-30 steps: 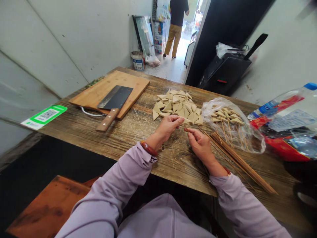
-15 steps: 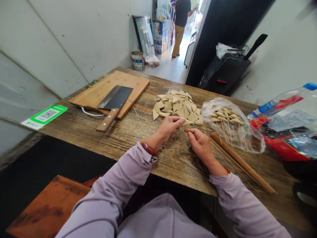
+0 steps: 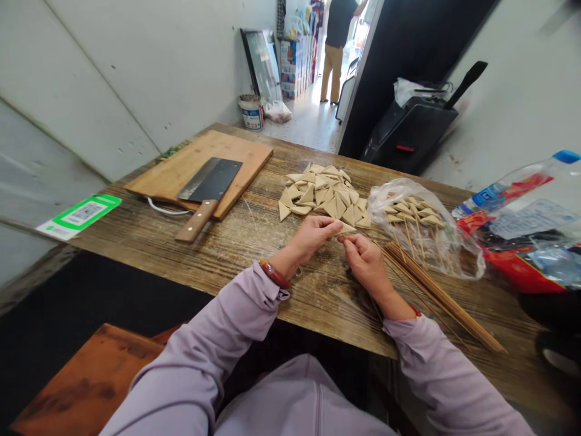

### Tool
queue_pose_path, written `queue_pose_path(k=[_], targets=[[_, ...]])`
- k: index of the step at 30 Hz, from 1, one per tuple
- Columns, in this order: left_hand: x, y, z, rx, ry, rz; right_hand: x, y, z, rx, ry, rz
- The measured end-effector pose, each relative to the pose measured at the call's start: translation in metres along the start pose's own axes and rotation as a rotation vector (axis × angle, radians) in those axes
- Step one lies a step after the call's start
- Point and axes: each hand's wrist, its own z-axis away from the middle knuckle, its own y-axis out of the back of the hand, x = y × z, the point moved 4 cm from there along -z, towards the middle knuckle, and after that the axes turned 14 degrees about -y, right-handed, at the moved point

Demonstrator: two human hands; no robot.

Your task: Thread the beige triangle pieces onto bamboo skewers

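My left hand [image 3: 311, 236] pinches a tan triangular tofu piece [image 3: 345, 228] at the near edge of a pile of such triangles [image 3: 324, 194] on the wooden table [image 3: 236, 242]. Close beside it, my right hand [image 3: 367, 261] is closed on a thin bamboo skewer whose tip meets that piece. To the right lies a bundle of bare skewers [image 3: 436, 293]. A clear plastic bag [image 3: 424, 227] behind it holds several skewered triangles.
A cutting board [image 3: 181, 169] with a cleaver [image 3: 206, 194] lies at the table's left. A plastic bottle [image 3: 517, 191] and red packaging [image 3: 526, 266] sit at the right. A black case [image 3: 408, 133] stands beyond the table. A person [image 3: 338, 42] stands in the far doorway. A wooden stool [image 3: 82, 381] is at lower left.
My hands have drawn closer together, the skewer tip now at the triangle held by my left hand. The person in the doorway has shifted right.
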Motion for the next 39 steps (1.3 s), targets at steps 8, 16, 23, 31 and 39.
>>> queue_pose_path(k=[8, 16, 23, 31, 39], targets=[[-0.003, 0.004, -0.001, 0.075, 0.051, 0.041, 0.004, -0.005, -0.002, -0.051, -0.055, -0.043], [0.003, 0.026, -0.012, 0.112, -0.012, -0.175, 0.007, 0.002, -0.002, 0.03, -0.075, -0.063], [0.011, 0.074, -0.022, 0.243, -0.147, -1.105, 0.016, 0.003, -0.006, 0.047, -0.131, -0.133], [0.008, 0.068, -0.017, 0.028, 0.0, -1.579, 0.014, 0.002, -0.005, 0.026, -0.125, -0.129], [-0.004, 0.069, -0.023, 0.011, -0.014, -1.432, 0.008, 0.003, -0.006, 0.031, -0.121, -0.113]])
